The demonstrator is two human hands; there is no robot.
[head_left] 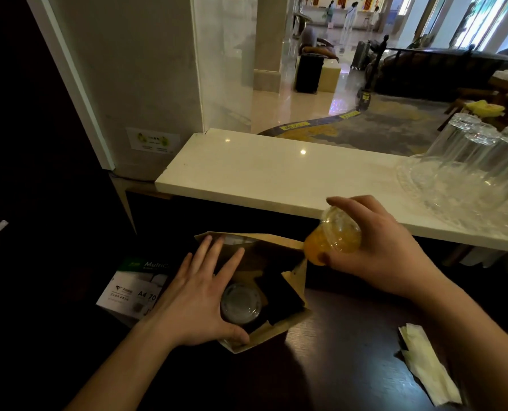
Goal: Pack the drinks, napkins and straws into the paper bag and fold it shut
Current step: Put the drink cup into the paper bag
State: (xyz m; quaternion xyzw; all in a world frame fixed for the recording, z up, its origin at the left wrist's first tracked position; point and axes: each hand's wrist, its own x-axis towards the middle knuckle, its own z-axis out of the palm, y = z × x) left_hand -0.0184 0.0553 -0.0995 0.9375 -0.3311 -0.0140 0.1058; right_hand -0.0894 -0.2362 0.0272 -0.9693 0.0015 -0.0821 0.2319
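An open brown paper bag (291,277) stands on the dark counter. Inside it sits a dark drink with a clear domed lid (240,304). My left hand (200,295) lies across the bag's left rim, fingers spread, thumb hooked over the near edge, holding the mouth apart. My right hand (386,247) grips an orange drink in a clear lidded cup (332,237), tilted, just above the bag's right rim. White napkins and wrapped straws (427,366) lie on the counter at the lower right.
A white marble ledge (276,173) runs behind the bag. Upturned glasses on a glass tray (478,167) crowd its right end. A pack of A4 paper (134,289) lies left of the bag. A pillar and dark panel close off the left.
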